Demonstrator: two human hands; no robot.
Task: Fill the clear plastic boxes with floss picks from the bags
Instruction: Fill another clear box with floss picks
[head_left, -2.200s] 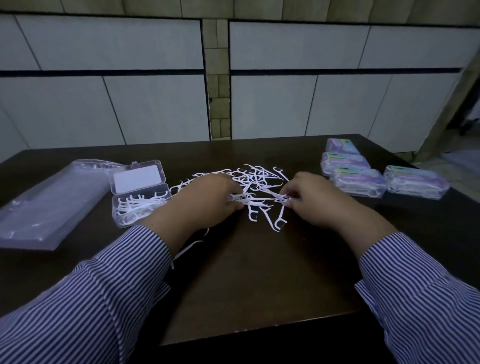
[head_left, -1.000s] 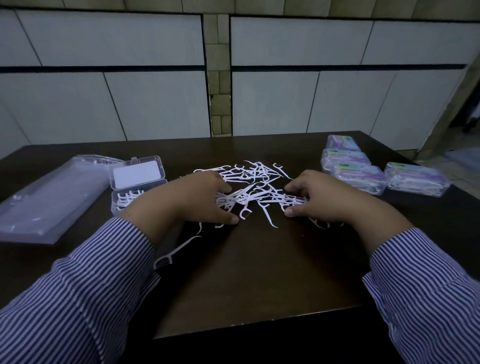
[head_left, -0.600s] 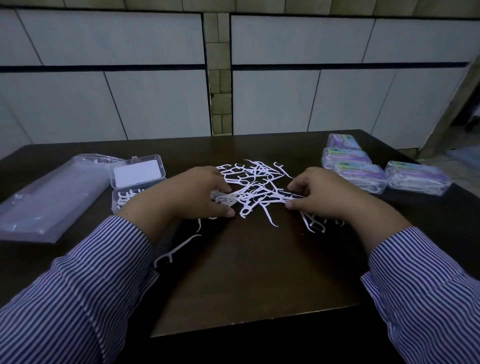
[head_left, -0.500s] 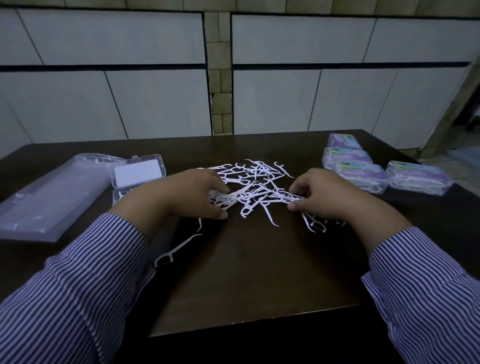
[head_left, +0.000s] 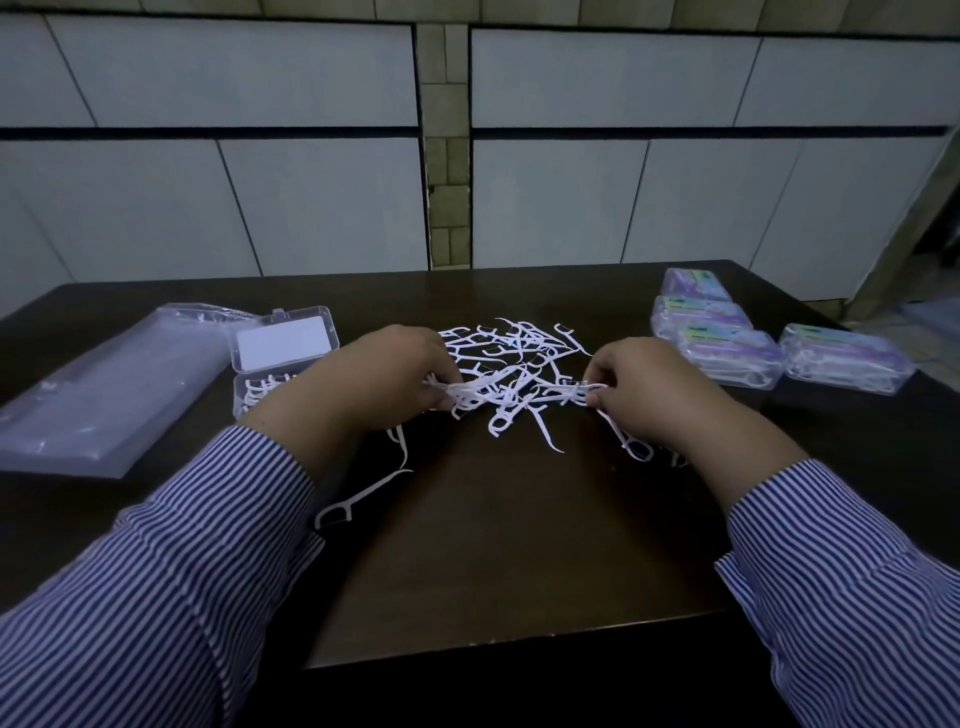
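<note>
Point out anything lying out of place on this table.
One floss pick lies alone near the left sleeve, apart from the loose pile that both hands gather; a couple more stray by the right hand.

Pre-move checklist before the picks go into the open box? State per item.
1. Left hand grips a bunch of floss picks: ok.
2. Right hand pinches picks: ok.
3. Open box lid up, mouth exposed: ok.
4. Room left in the box: cannot tell, the left wrist covers most of it.
5. Stray pick lies by the left sleeve, outside the pile: not ok.
6. Filled boxes closed, off to the right: ok.
</note>
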